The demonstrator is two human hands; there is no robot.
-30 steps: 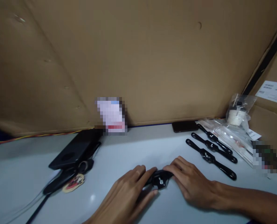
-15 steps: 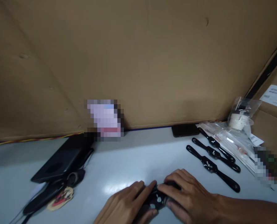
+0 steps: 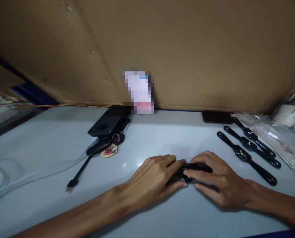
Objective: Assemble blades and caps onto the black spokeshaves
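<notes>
Low over the grey table, a black spokeshave is held between my two hands, its middle partly covered by fingers. My left hand wraps round the left side of it, thumb at the near edge. On the right side, my right hand grips it with the index finger reaching across the middle and the thumb below. To the right lie three similar black spokeshaves, the near one, the middle one and the far one, side by side on a slant.
A dark phone lies by the cardboard wall. Clear plastic bags stand at the right. On the left are a black box-shaped device, a cable with a metal plug and a cartoon tag. A blurred-out card leans at the back.
The view has shifted down and left, so more table shows. Both hands keep hold of the spokeshave; my right index finger now lies across its middle, covering more of it.
</notes>
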